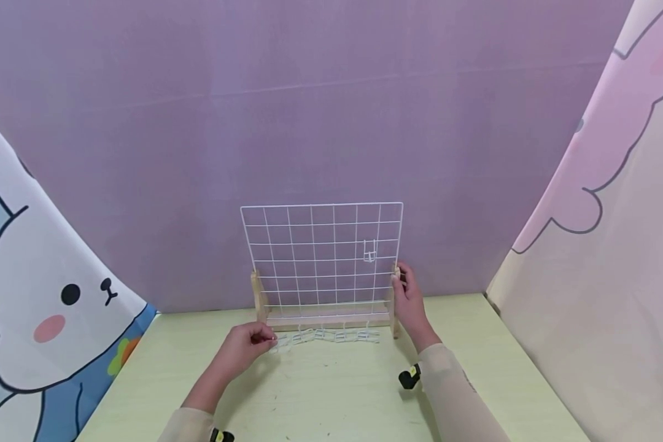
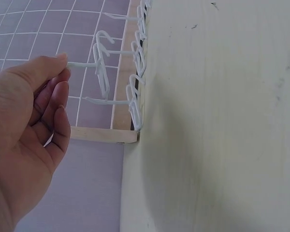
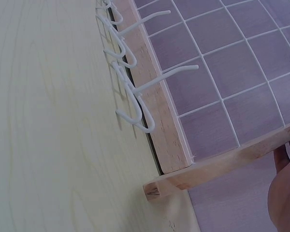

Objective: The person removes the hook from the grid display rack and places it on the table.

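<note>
A white wire grid panel (image 1: 320,258) stands upright in a wooden stand (image 1: 326,318) at the back of the table. One small white hook (image 1: 369,250) hangs on the grid at the upper right. Several loose white wire hooks (image 1: 331,336) lie in a row in front of the stand. My left hand (image 1: 248,344) pinches the end of the leftmost hook (image 2: 99,65) between thumb and forefinger (image 2: 63,72). My right hand (image 1: 406,294) holds the stand's right upright; in the right wrist view only an edge of this hand (image 3: 285,193) shows, beside the wooden foot (image 3: 217,166).
The pale green table (image 1: 337,393) is closed in by a purple backdrop (image 1: 331,123) behind and printed cloth walls at the left (image 1: 44,294) and right (image 1: 613,276). Bare tabletop lies between my arms and the hooks.
</note>
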Available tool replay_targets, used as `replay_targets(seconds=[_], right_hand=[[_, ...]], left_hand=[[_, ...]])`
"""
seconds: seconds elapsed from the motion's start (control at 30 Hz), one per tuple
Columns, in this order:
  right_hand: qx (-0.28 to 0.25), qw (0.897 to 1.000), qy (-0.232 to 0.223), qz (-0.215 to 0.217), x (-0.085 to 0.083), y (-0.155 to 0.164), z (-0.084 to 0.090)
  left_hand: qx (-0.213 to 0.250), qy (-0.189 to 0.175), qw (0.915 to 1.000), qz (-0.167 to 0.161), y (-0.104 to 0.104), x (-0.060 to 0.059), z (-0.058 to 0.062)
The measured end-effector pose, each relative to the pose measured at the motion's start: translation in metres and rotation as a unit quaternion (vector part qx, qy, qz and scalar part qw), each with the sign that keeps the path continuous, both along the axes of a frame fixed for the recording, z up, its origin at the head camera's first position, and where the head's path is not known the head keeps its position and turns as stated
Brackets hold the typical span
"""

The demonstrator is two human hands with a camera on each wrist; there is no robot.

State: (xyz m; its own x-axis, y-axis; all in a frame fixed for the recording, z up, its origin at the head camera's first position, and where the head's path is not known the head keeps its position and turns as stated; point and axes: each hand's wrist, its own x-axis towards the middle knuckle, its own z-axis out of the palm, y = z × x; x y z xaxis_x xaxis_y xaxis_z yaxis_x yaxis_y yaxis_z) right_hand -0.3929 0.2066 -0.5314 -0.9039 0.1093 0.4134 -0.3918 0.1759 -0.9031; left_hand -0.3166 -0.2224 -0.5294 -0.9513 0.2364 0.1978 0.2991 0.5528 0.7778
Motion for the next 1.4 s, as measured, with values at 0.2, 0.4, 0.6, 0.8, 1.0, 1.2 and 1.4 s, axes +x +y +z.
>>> replay_targets(seconds=[0.2,0.4,0.6,0.8,1.0,1.2,1.4], right_hand=[[-0.003,1.0,-0.004,0.002,-0.001,0.001,0.0],[-0.014,1.0,0.001,0.011,0.0,0.001,0.001],[-0.001,1.0,0.005,0.006,-0.001,0.001,0.0],[-0.003,1.0,0.01,0.005,-0.001,0.0,0.0],[-0.008,1.0,0.005,0.007,-0.001,0.001,0.0],[0.007,1.0,0.024,0.002,-0.002,0.001,-0.001],[0.015,0.999,0.032,-0.005,-0.004,0.001,-0.002]], left_hand=[[0.004,-0.011,0.9999,-0.009,0.001,0.001,-0.004],[-0.008,-0.008,0.9998,-0.015,0.004,0.003,-0.008],[-0.017,0.001,0.9996,-0.024,0.004,0.001,-0.014],[-0.018,0.005,0.9992,-0.037,0.002,-0.004,-0.022],[-0.012,0.0,0.9992,-0.039,0.002,-0.006,-0.028],[-0.007,-0.009,0.9994,-0.033,0.003,-0.006,-0.028],[0.008,-0.017,0.9996,-0.023,0.002,-0.008,-0.034]])
